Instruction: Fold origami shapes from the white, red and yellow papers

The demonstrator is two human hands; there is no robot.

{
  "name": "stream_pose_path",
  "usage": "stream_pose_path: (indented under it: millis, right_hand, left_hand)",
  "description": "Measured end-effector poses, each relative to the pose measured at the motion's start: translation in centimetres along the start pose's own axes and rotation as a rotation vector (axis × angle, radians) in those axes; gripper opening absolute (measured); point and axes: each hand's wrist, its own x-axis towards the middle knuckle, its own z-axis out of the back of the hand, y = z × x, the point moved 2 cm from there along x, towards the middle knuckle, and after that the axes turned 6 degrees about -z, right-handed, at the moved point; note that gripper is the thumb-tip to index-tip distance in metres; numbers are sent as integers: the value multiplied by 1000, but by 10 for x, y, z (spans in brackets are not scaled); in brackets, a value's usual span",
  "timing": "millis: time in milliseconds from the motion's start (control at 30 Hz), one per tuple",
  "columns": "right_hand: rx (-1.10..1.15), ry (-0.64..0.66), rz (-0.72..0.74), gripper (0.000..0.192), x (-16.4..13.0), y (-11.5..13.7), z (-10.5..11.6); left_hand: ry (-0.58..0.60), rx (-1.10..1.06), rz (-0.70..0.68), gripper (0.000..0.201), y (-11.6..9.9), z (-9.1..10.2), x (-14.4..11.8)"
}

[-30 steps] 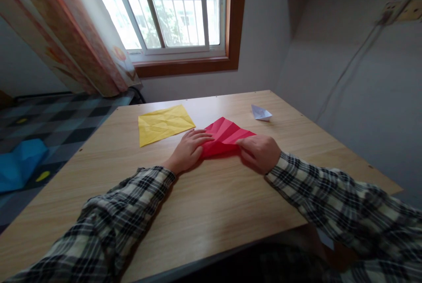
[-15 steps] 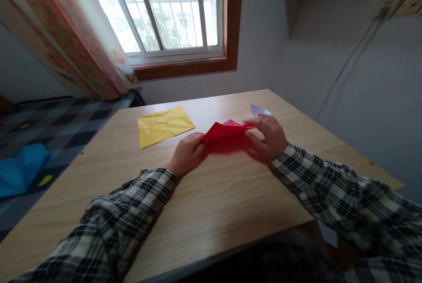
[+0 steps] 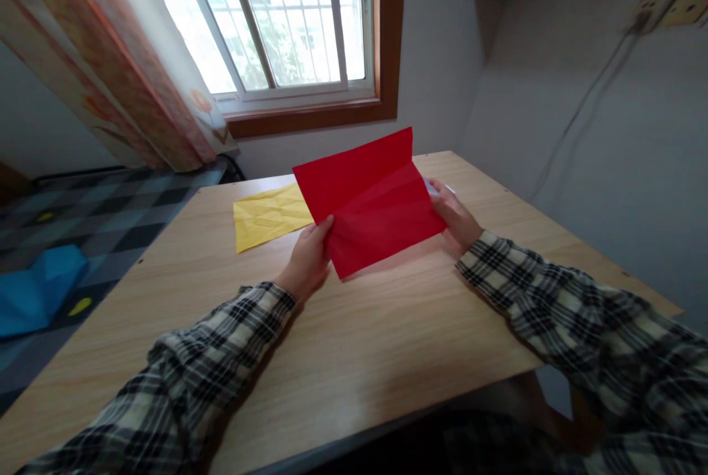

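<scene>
A creased red paper sheet [image 3: 372,203] is held up above the wooden table [image 3: 354,357], unfolded and tilted toward me. My left hand [image 3: 307,261] pinches its lower left edge. My right hand [image 3: 454,215] grips its right edge, partly hidden behind the sheet. Both sleeves are plaid. A crumpled yellow paper sheet [image 3: 265,218] lies flat on the table just left of and behind the red one.
A small white folded paper [image 3: 436,187] peeks out behind the red sheet near my right hand. The window and curtain stand beyond the table's far edge. A blue object [image 3: 33,290] lies on the checkered floor at left. Walls close in on the right.
The red paper was pressed folded on the table; both hands lifted it and opened it into a full sheet held upright in the air.
</scene>
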Motion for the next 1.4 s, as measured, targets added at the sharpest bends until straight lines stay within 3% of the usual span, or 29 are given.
stream_pose_path:
  millis: [167, 367, 567, 800, 1067, 1400]
  right_hand:
    - [245, 220, -246, 59, -9, 1, -14]
    - [327, 225, -331, 46, -5, -13, -10]
    - [369, 169, -363, 43, -3, -23, -6]
    - [356, 180, -391, 42, -1, -29, -3]
    - [331, 216, -377, 41, 1, -28, -4]
    - [322, 322, -423, 36, 5, -28, -1]
  left_hand:
    - [76, -3, 161, 25, 1, 1, -4]
    - [135, 39, 196, 27, -2, 3, -3]
    - [238, 77, 247, 28, -4, 4, -3]
    - [262, 128, 241, 29, -5, 11, 2]
    - [266, 35, 242, 38, -4, 14, 5]
    - [248, 35, 304, 22, -3, 27, 16]
